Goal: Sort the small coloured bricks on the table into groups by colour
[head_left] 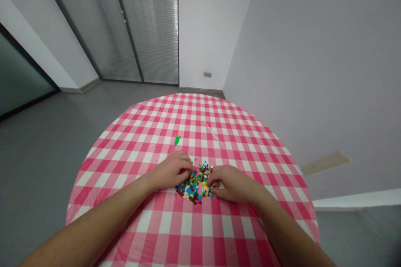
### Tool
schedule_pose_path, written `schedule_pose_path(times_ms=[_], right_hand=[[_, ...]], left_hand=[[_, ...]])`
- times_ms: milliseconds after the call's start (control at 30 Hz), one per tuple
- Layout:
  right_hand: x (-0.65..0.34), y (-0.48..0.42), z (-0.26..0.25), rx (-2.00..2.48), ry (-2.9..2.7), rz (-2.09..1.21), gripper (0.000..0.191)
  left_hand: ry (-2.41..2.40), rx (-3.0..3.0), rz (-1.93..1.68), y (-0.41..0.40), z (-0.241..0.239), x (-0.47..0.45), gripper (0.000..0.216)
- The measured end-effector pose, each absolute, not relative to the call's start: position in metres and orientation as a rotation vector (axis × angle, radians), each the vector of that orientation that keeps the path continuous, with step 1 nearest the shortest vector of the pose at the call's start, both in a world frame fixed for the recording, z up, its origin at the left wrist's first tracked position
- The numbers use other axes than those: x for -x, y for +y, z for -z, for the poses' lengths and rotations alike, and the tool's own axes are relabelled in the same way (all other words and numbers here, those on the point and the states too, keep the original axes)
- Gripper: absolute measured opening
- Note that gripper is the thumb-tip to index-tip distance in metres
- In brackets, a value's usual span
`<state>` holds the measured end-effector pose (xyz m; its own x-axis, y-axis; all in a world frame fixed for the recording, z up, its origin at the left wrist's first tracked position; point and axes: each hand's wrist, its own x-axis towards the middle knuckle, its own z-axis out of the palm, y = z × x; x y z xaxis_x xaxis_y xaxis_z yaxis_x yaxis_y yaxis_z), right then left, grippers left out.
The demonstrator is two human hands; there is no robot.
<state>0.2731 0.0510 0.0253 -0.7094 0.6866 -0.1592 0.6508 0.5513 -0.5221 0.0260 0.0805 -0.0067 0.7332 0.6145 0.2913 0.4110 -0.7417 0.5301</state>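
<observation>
A loose pile of tiny building bricks [191, 190] in brown, green, blue, white and yellow lies on the checked tablecloth [188, 223]. At its left upper side is my left hand [176, 170], fingers curled and closed over the bricks; what they pinch, if anything, is too small to make out. My right hand [233, 183] touches the pile's right edge with bent fingers, thumb and forefinger apart, and nothing visible between them. Beyond my left hand sits a small green piece [177, 140], apart from the pile. A few single bricks are scattered just behind the heap.
The round table [200, 108] carries the red-and-white cloth. A plain wall [313, 71] rises close on the right, and glazed doors with blinds [150, 29] stand behind. Grey floor [40, 154] shows to the left. A small white scrap [152, 146] lies left of the green piece.
</observation>
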Motion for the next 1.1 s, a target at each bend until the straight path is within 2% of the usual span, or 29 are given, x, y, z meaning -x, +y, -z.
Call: schedule_pose_path(times_ms=[267, 467, 600, 700, 800, 1100], right_hand=[[-0.272, 0.051, -0.023, 1.206, -2.680, -0.868, 0.016], [-0.272, 0.050, -0.024, 1.145, -2.557, -1.029, 0.017], [-0.266, 0.050, -0.022, 1.246, -2.295, -0.960, 0.012], [-0.257, 0.051, -0.015, 1.371, -2.032, -1.051, 0.006], [-0.250, 0.052, -0.006, 1.405, -1.874, -1.179, 0.009], [-0.246, 0.051, 0.001, 1.390, -1.809, -1.224, 0.014]], left_hand=[[0.790, -2.496, -0.625, 0.081, 0.008, -0.026, 0.027], [0.767, -2.484, -0.642, 0.080, 0.010, -0.026, 0.028], [0.712, -2.410, -0.718, 0.076, 0.006, -0.029, 0.021], [0.690, -2.351, -0.778, 0.073, 0.000, -0.032, 0.014], [0.701, -2.306, -0.815, 0.071, -0.002, -0.035, 0.012], [0.778, -2.211, -0.903, 0.071, 0.005, -0.037, 0.012]])
